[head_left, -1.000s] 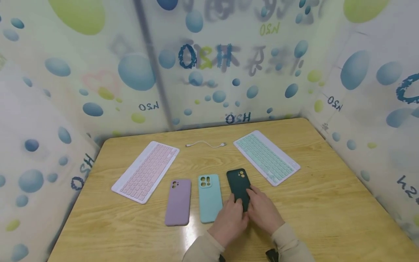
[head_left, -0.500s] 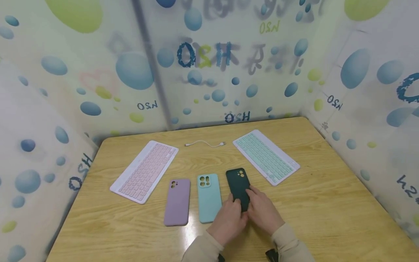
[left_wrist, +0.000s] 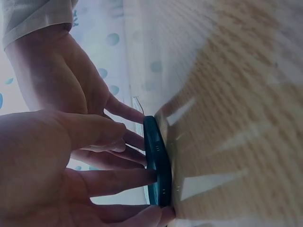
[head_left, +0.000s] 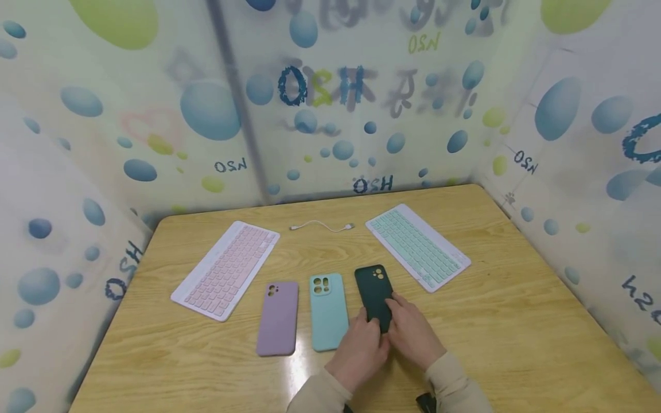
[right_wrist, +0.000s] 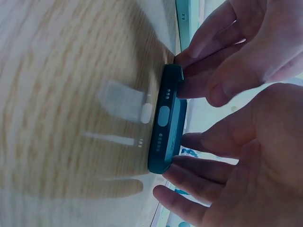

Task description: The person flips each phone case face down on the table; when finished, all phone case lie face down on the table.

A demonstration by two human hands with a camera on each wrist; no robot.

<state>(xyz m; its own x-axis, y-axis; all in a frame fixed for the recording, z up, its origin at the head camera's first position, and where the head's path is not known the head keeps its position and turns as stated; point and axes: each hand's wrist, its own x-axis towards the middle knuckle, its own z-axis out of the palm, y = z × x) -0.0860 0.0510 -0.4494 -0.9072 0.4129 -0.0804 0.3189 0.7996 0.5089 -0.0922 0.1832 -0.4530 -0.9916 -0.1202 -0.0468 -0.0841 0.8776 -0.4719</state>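
A dark green phone case [head_left: 373, 287] lies flat on the wooden table, its camera cutouts at the far end. My left hand [head_left: 360, 349] touches the left edge and back of its near end with extended fingers. From the other side my right hand [head_left: 415, 334] rests its fingertips on the right edge. In the right wrist view the bottom rim of the phone case [right_wrist: 163, 135] shows a port opening and small holes, and neither thumb presses on it. A light blue phone case [head_left: 329, 315] lies just left, then a purple phone case [head_left: 277, 321].
Behind on the left a pink-keyed keyboard [head_left: 227, 269] lies aslant. A green-keyed keyboard [head_left: 418, 246] lies behind on the right, and a short white cable [head_left: 322, 226] is near the back edge. Printed walls [head_left: 330, 115] close in the table on three sides.
The head view has shifted slightly, so everything sits a little further left in it. My hands and the dark green phone case keep nearly the same places.
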